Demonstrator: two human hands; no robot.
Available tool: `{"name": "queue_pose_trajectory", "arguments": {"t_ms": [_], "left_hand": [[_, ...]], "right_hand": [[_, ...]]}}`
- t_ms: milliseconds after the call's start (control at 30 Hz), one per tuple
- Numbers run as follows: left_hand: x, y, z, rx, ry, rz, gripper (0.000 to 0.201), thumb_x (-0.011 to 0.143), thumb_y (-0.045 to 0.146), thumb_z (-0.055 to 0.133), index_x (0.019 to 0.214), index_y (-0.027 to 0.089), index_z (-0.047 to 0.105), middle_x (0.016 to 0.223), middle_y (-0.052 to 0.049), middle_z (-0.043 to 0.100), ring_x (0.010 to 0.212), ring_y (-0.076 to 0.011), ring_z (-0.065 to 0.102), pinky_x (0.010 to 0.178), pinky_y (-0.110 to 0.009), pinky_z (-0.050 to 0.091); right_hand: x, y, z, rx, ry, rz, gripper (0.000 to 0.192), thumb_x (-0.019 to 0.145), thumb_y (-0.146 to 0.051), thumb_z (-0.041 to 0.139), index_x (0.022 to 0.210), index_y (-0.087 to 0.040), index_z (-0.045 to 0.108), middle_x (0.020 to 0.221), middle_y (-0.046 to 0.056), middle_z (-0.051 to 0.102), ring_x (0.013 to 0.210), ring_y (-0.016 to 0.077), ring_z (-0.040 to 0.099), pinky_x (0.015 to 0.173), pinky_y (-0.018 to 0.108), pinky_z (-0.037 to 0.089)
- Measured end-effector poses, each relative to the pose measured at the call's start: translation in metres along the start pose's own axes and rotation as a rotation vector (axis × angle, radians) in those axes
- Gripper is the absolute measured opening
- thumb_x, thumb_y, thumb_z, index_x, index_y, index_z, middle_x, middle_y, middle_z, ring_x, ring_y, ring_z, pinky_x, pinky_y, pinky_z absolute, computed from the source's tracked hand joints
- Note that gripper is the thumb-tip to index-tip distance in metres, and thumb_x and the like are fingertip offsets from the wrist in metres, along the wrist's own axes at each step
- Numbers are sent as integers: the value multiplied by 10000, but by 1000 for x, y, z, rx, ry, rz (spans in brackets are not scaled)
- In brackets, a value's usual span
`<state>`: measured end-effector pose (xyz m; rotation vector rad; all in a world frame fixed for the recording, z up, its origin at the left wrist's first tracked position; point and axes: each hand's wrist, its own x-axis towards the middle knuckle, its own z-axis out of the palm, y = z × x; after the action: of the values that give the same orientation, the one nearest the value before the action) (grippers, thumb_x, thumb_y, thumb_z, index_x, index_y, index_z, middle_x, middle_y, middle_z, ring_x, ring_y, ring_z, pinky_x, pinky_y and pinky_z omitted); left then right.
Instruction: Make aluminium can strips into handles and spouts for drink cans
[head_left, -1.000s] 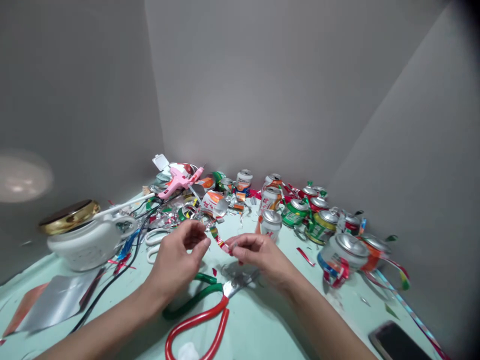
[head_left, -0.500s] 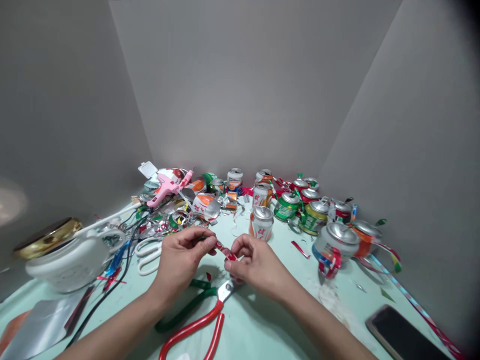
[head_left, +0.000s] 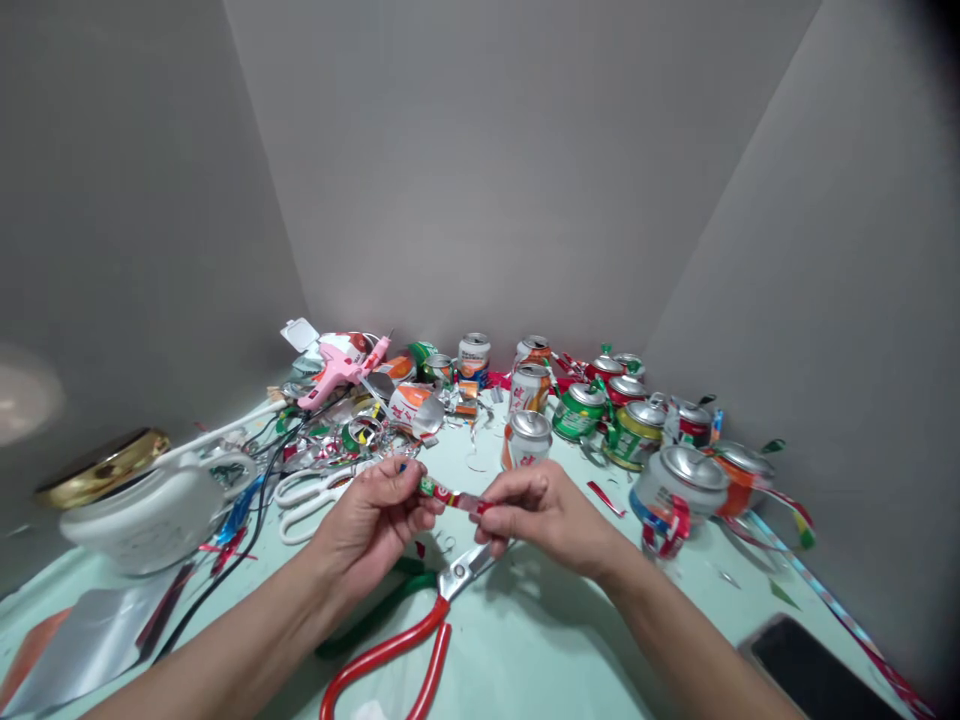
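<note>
Between my two hands stretches a narrow red and green printed metal strip (head_left: pixel 452 497), which looks cut from a drink can. My left hand (head_left: pixel 380 515) pinches its left end between thumb and fingers, palm partly turned up. The right end is gripped by my right hand (head_left: pixel 534 510), thumb against fingertips. Just below lie large scissors (head_left: pixel 463 570) with one green and one red handle, their blade tips partly behind my right hand. A silver-topped can (head_left: pixel 528 438) stands on the table beyond my hands.
White-handled scissors (head_left: pixel 304 505) and a white pot (head_left: pixel 146 525) lie left, with a pink glue gun (head_left: pixel 337 370) on metal scraps behind. Several small can teapots, such as the green one (head_left: pixel 580 410) and grey one (head_left: pixel 684 490), stand right. A phone (head_left: pixel 814 665) lies front right.
My left hand has rolled so its palm turns up, and my right hand has moved right. The strip between them now lies nearly level, with more of its printed face showing.
</note>
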<state>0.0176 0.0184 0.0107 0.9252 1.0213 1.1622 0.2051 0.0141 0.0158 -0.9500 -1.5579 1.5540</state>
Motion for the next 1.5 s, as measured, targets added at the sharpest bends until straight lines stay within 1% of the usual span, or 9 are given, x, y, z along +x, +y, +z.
{"name": "queue_pose_trajectory", "arguments": {"t_ms": [167, 367, 467, 667, 767, 1067, 1167, 1333, 1500], "left_hand": [[-3, 3, 0, -47, -156, -21, 321, 536, 250, 801, 754, 126, 600, 553, 5, 613, 525, -128, 606, 495, -219, 497], [0, 3, -5, 96, -124, 16, 195, 570, 240, 748, 585, 118, 597, 490, -6, 600, 469, -107, 539, 457, -219, 444], [0, 3, -6, 93, -98, 9, 176, 573, 233, 733, 572, 113, 604, 494, -7, 593, 476, -104, 533, 447, -209, 422], [-1, -3, -4, 56, -79, -32, 185, 570, 239, 723, 602, 122, 583, 510, 14, 573, 482, -94, 517, 457, -209, 423], [0, -8, -1, 46, -75, -64, 196, 556, 235, 733, 606, 115, 587, 509, 9, 574, 470, -98, 522, 452, -216, 422], [-5, -17, 1, -58, -153, -111, 293, 468, 269, 805, 526, 114, 564, 485, -21, 603, 425, -109, 538, 422, -211, 398], [-5, -18, 0, -81, -170, -103, 302, 470, 281, 808, 531, 123, 558, 477, -13, 602, 415, -108, 533, 415, -207, 390], [-1, -17, -5, 61, -203, -61, 240, 549, 256, 760, 541, 124, 560, 464, -3, 575, 430, -108, 518, 450, -220, 394], [2, -10, -16, 311, -357, 170, 309, 758, 412, 589, 669, 118, 621, 591, -38, 598, 535, -132, 540, 522, -252, 427]], "right_hand": [[1, 4, -14, 36, -5, 88, 249, 589, -372, 749, 605, -143, 653, 541, 30, 653, 426, 106, 566, 454, 219, 436], [3, 6, -13, 26, 21, 103, 262, 586, -379, 748, 589, -134, 653, 530, 31, 643, 416, 91, 541, 448, 210, 421], [4, 8, -9, 54, 115, 122, 276, 564, -377, 768, 636, -129, 671, 575, 36, 658, 445, 94, 556, 469, 215, 445], [9, 15, 10, 333, 406, 59, 290, 583, -377, 775, 730, -149, 673, 768, 35, 671, 611, 122, 622, 532, 217, 510], [10, 16, 20, 512, 503, 38, 302, 529, -355, 809, 689, -154, 651, 710, 7, 647, 610, 129, 633, 522, 208, 524], [10, 2, 35, 810, 574, 170, 255, 530, -210, 802, 547, -137, 559, 461, -41, 565, 379, 64, 538, 371, 133, 455], [8, 0, 35, 785, 566, 142, 250, 500, -220, 802, 543, -135, 570, 449, -43, 565, 368, 54, 522, 366, 124, 441], [7, 7, 27, 530, 627, 7, 284, 526, -318, 787, 627, -123, 607, 551, 4, 634, 478, 87, 584, 436, 149, 481], [13, 16, 19, 548, 597, 141, 185, 600, -255, 718, 660, -138, 589, 571, -32, 609, 466, 62, 567, 413, 131, 456]]}}
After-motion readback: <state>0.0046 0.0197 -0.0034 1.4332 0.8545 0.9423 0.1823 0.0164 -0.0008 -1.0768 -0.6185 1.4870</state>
